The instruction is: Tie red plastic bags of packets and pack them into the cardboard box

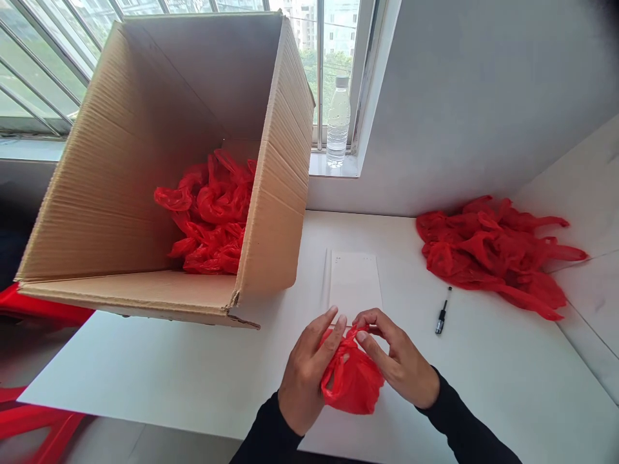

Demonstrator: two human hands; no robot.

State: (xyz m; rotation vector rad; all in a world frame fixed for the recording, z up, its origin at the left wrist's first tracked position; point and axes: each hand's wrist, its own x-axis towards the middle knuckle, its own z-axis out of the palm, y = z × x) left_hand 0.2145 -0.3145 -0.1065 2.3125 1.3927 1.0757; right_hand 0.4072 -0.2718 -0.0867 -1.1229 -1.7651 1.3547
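Observation:
A small red plastic bag (358,383), bunched up, is between my two hands above the front of the white table. My left hand (307,370) is pressed along its left side, with fingers pointing up and partly curled round it. At the bag's twisted top, my right hand (399,357) pinches the plastic between thumb and index finger. Just beyond the hands lies a flat white rectangular item (355,280). What the bag holds, if anything, is hidden.
A large open cardboard box (273,212) at the left holds red bags (217,219). More red bags (493,251) are heaped at the right by the wall, near a black marker (441,319). A water bottle (338,122) stands on the windowsill. Red stools show at lower left.

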